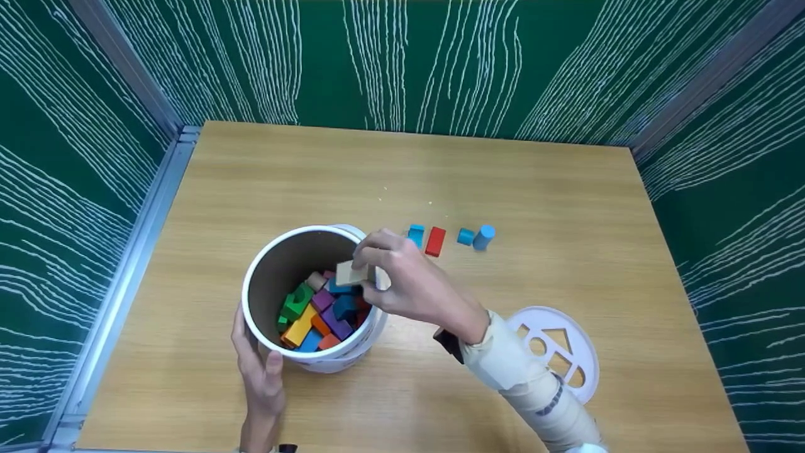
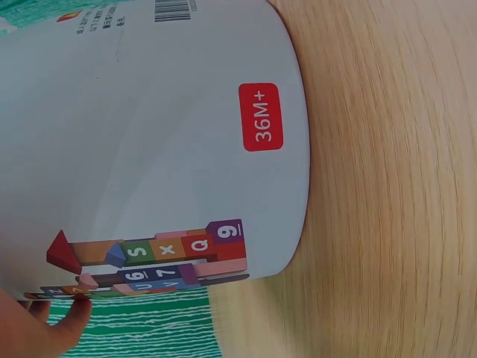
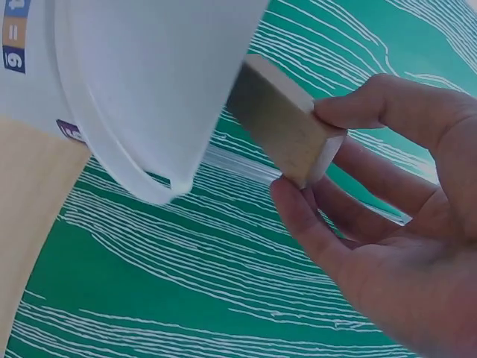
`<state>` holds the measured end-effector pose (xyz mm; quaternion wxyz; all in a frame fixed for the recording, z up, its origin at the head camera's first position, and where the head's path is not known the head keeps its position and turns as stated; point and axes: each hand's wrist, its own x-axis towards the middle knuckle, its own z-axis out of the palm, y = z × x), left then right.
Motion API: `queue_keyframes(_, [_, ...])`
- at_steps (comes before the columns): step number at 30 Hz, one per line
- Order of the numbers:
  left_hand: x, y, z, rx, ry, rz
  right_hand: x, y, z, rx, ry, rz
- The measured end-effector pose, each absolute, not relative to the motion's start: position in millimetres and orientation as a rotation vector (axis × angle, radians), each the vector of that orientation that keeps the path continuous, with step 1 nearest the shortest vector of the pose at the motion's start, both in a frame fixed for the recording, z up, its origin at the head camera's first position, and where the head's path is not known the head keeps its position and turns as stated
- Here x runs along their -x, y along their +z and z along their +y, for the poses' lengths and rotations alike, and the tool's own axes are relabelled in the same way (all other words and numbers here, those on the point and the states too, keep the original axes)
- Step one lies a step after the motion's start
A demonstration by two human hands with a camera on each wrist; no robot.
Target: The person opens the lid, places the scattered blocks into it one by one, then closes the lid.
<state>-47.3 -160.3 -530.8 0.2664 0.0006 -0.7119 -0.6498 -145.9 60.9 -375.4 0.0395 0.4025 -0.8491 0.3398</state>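
Observation:
My right hand [image 1: 409, 277] pinches a plain wooden block [image 1: 352, 274] between thumb and fingers, over the right side of the bucket's mouth. In the right wrist view this wooden block [image 3: 287, 123] is a thick rectangular piece, its far end overlapped by the bucket wall. The white round bucket [image 1: 250, 327] stands on the table with colored blocks [image 1: 324, 311] inside: green, yellow, purple, blue, orange and red. My left hand [image 1: 259, 377] holds the bucket at its near left side, thumb in front and fingers along the wall, partly hidden behind it.
Beyond the right hand lie a light-blue block [image 1: 416, 234], a red block [image 1: 435, 241] and a short blue cylinder [image 1: 465, 236]; a taller blue cylinder [image 1: 483, 238] stands upright. A white lid with shaped holes [image 1: 588, 365] lies at right, partly under the forearm. Green panels [image 1: 434, 69] enclose the table.

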Motion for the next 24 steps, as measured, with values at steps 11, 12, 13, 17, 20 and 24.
queue_keyframes(11, [47.5,-531.7,-160.7,-0.023,-1.728,-1.939,150.5,-392.9,41.4,-1.33,1.002,-2.748])
queue_keyframes(12, [47.7,-531.8,-160.9,-0.02,-1.728,-1.937,151.0,-394.3,39.8,-1.339,0.999,-2.759])
queue_keyframes(13, [47.8,-531.8,-161.0,-0.017,-1.729,-1.935,151.4,-395.7,38.2,-1.347,0.992,-2.771])
queue_keyframes(17, [48.7,-532.8,-161.8,0.029,-1.739,-1.91,152.4,-401.5,33.3,-1.37,0.975,-2.809])
queue_keyframes(20, [49.5,-533.7,-162.3,0.057,-1.75,-1.892,152.9,-405.2,30.3,-1.379,0.961,-2.831])
queue_keyframes(24, [50.0,-534.1,-162.6,0.062,-1.749,-1.893,153.4,-408.2,27.2,-1.371,0.932,-2.883])
